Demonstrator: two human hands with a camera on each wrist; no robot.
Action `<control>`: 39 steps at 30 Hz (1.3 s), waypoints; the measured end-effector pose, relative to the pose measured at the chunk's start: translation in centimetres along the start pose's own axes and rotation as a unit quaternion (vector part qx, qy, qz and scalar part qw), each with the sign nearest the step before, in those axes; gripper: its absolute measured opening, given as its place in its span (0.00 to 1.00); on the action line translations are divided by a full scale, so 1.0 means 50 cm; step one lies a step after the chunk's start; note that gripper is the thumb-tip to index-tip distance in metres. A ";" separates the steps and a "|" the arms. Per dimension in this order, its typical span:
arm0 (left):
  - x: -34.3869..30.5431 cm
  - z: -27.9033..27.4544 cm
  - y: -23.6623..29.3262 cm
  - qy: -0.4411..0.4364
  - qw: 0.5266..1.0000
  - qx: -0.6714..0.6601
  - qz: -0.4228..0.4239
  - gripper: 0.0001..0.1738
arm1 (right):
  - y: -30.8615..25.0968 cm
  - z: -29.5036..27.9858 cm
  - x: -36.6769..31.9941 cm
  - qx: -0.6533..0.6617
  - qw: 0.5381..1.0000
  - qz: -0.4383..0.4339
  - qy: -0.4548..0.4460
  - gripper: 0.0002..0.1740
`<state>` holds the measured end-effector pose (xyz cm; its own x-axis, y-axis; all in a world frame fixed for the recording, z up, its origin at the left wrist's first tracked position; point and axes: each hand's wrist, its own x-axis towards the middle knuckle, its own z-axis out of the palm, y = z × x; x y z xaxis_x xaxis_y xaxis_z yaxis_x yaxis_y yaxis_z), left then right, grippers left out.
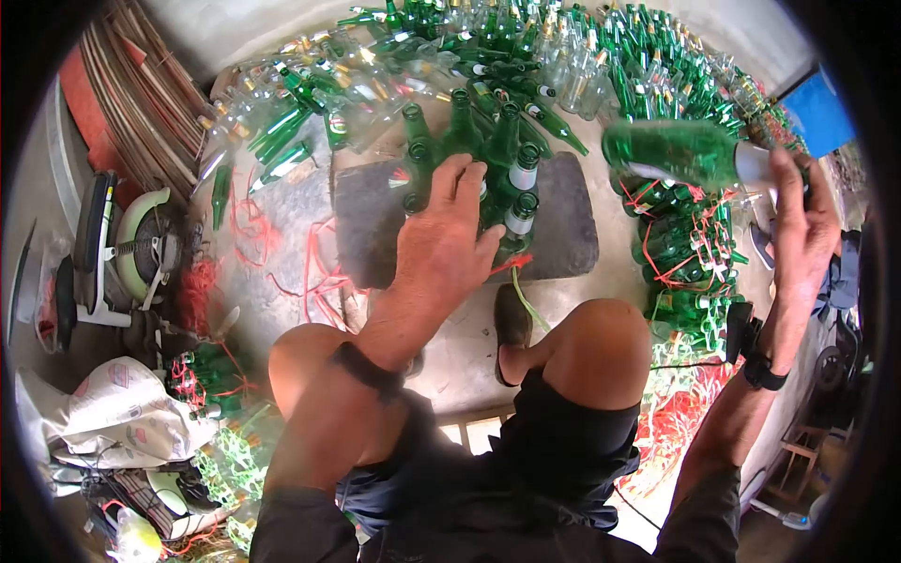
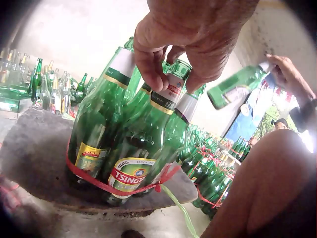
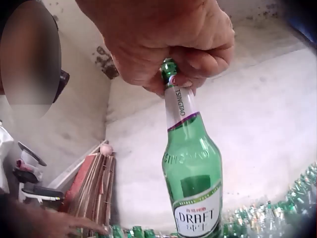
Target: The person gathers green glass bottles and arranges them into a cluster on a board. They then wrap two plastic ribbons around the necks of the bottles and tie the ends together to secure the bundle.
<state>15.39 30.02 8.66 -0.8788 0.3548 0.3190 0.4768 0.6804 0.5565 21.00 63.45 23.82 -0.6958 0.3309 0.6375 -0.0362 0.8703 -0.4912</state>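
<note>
Several green bottles [image 1: 460, 131] stand upright, pressed together on a dark slab [image 1: 568, 211]. Red string [image 2: 101, 184] runs around their lower bodies, with a knot and a pale green strand at the near side. My left hand [image 1: 436, 235] is over the group; in the left wrist view its thumb and fingers [image 2: 158, 79] lie around the neck of one labelled bottle [image 2: 138, 144]. Off to the right, my right hand [image 1: 802, 216] grips a separate green bottle [image 1: 671, 153] by its neck, tilted nearly flat in the head view. That bottle's label [image 3: 198, 215] shows in the right wrist view.
Loose green and clear bottles [image 1: 582, 80] spread behind the slab. String-tied bottles [image 1: 690, 249] are on the right, near my knee [image 1: 601, 352]. Loose red string [image 1: 314, 272] lies left of the slab. A wheeled item [image 1: 141, 239] and a pale sack [image 1: 127, 413] are farther left.
</note>
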 end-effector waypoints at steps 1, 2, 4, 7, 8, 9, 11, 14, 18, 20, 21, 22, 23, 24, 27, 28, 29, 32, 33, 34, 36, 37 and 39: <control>0.000 0.000 0.000 0.002 1.000 -0.001 -0.001 0.39 | -0.027 -0.004 0.017 0.001 1.000 0.014 0.007 0.19; 0.000 0.000 0.001 0.001 1.000 0.000 0.001 0.39 | -0.050 0.001 0.031 0.002 0.999 0.028 0.014 0.20; 0.001 -0.001 0.002 0.002 1.000 0.000 0.003 0.39 | -0.097 0.038 0.045 0.035 0.999 0.021 0.033 0.20; -0.001 -0.003 0.004 0.001 1.000 0.000 0.001 0.39 | -0.137 0.101 0.068 0.116 0.993 0.012 0.028 0.18; 0.000 -0.004 0.006 -0.010 1.000 -0.003 -0.009 0.39 | -0.143 0.122 0.075 0.163 0.987 0.009 0.005 0.17; -0.001 -0.005 0.007 -0.020 1.000 -0.006 -0.020 0.39 | -0.146 0.138 0.079 0.149 0.988 0.008 -0.041 0.17; -0.001 -0.003 0.004 -0.013 1.000 -0.007 -0.013 0.40 | -0.176 0.181 0.076 0.165 0.985 -0.007 -0.058 0.15; -0.002 -0.001 0.004 -0.003 1.000 -0.008 -0.003 0.40 | -0.193 0.234 0.075 0.168 0.980 -0.041 -0.104 0.15; -0.003 0.001 0.004 -0.001 1.000 -0.010 -0.002 0.40 | -0.208 0.291 0.059 0.158 0.973 -0.103 -0.131 0.16; -0.003 -0.002 0.008 -0.004 1.000 -0.013 -0.006 0.40 | -0.218 0.309 0.050 0.180 0.968 -0.104 -0.141 0.16; -0.003 -0.003 0.009 -0.007 1.000 -0.016 -0.009 0.40 | -0.222 0.317 0.048 0.153 0.971 -0.107 -0.148 0.16; -0.003 -0.002 0.010 -0.008 1.000 -0.016 -0.009 0.40 | -0.224 0.324 0.046 0.126 0.974 -0.109 -0.154 0.16; -0.003 -0.002 0.010 -0.006 1.000 -0.016 -0.009 0.40 | -0.222 0.335 0.046 0.104 0.975 -0.121 -0.152 0.18; -0.003 -0.003 0.009 -0.004 1.000 -0.015 -0.009 0.40 | -0.223 0.342 0.043 0.105 0.975 -0.120 -0.152 0.18; -0.002 -0.003 0.009 -0.005 1.000 -0.014 -0.010 0.40 | -0.220 0.367 0.039 0.040 0.974 -0.170 -0.146 0.22; -0.003 -0.003 0.010 -0.006 1.000 -0.014 -0.010 0.40 | -0.221 0.371 0.037 0.040 0.974 -0.170 -0.146 0.22; -0.003 -0.003 0.010 -0.007 1.000 -0.014 -0.012 0.40 | -0.225 0.375 0.035 0.038 0.973 -0.179 -0.139 0.22; -0.002 -0.002 0.010 -0.010 1.000 -0.013 -0.015 0.40 | -0.240 0.382 0.042 0.019 0.970 -0.200 -0.139 0.22; -0.002 -0.002 0.011 -0.011 1.000 -0.013 -0.016 0.41 | -0.247 0.382 0.049 0.002 0.966 -0.214 -0.144 0.22; -0.002 -0.001 0.010 -0.012 1.000 -0.013 -0.015 0.41 | -0.258 0.381 0.054 0.002 0.966 -0.213 -0.144 0.22; -0.002 0.002 0.008 -0.001 1.000 -0.016 -0.008 0.41 | -0.277 0.382 0.062 -0.076 0.961 -0.208 -0.166 0.21; -0.002 0.002 0.008 -0.002 1.000 -0.016 -0.006 0.41 | -0.275 0.388 0.063 -0.077 0.961 -0.207 -0.165 0.21; -0.003 0.002 0.007 0.003 1.000 -0.015 0.000 0.40 | -0.273 0.401 0.062 -0.017 0.957 -0.262 -0.124 0.23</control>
<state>15.67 30.26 8.73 -0.8785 0.3518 0.3232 0.4776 0.6613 0.5784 4.95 45.29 20.57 -0.7379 -0.2482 0.6276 -0.4063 0.9059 -0.1194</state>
